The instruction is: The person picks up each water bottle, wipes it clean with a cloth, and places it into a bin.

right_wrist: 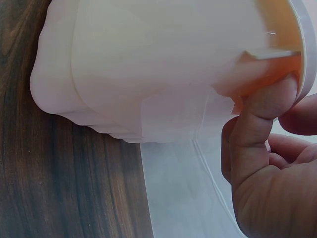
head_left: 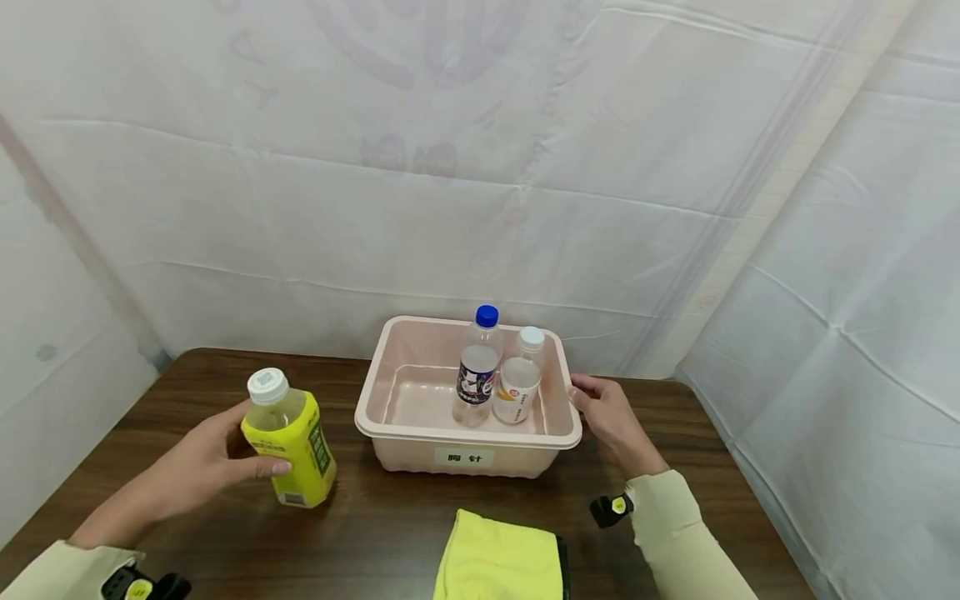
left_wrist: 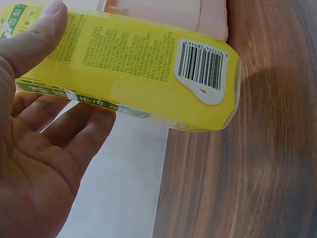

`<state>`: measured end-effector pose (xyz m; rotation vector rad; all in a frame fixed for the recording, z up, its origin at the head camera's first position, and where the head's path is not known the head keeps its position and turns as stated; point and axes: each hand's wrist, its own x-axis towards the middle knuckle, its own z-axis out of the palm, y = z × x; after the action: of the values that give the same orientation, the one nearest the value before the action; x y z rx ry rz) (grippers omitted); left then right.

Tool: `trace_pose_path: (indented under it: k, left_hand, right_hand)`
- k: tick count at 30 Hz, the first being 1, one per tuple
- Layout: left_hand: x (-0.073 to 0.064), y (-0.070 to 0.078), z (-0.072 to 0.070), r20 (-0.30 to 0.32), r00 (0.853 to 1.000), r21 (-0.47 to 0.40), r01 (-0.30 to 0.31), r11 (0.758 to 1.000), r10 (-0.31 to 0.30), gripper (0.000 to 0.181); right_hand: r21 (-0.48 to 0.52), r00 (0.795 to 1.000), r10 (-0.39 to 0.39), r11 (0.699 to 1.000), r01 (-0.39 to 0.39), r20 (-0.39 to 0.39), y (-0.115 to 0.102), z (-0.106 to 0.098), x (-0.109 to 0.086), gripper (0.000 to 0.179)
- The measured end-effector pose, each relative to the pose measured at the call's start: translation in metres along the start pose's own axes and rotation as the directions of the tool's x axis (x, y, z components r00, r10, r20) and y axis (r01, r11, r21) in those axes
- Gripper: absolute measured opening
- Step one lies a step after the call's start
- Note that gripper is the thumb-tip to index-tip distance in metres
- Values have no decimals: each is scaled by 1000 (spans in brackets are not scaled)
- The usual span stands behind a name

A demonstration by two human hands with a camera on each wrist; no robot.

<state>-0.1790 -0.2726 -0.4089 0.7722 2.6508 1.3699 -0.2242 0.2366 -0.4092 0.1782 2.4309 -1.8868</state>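
My left hand (head_left: 197, 468) grips a yellow-labelled plastic bottle (head_left: 303, 454) with a white cap, thumb on one side and fingers on the other. The bottle leans a little, left of a pale pink plastic basin (head_left: 468, 434); whether its base touches the table cannot be told. In the left wrist view, the barcode side of the bottle shows. My right hand (head_left: 617, 427) pinches the basin's right rim, its fingertips tucked at the lip in the right wrist view. Inside the basin stand a clear blue-capped bottle (head_left: 480, 358) and a shorter clear white-capped bottle (head_left: 519, 385).
A folded yellow cloth (head_left: 498, 560) with a dark edge lies at the front of the brown wooden table (head_left: 375, 533). White sheeting (head_left: 480, 208) hangs behind the table and along both sides. The basin's front carries a printed label (head_left: 464, 457).
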Motion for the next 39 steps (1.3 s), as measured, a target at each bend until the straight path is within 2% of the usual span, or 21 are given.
trace_pose_path:
  k: [13, 22, 30, 34, 39]
  left_hand:
    - [0, 8, 12, 5, 997, -51, -71, 996, 72, 63]
    - [-1, 15, 19, 24, 997, -61, -71, 996, 72, 60]
    - [2, 24, 26, 52, 993, -104, -101, 989, 107, 59]
    - [5, 27, 30, 89, 987, -139, -123, 983, 137, 59]
    - [6, 30, 34, 120, 983, -152, -120, 981, 139, 61]
  right_hand:
    - [-5, 1000, -6, 1000, 6, -1, -1, 0, -1, 43]
    - [-2, 1000, -7, 1000, 7, 6, -1, 3, -1, 43]
    - [6, 1000, -3, 1000, 3, 3, -1, 1, 0, 42]
    - [7, 1000, -2, 1000, 2, 3, 0, 1, -1, 42]
    - [10, 1000, 4, 1000, -4, 0, 0, 3, 0, 42]
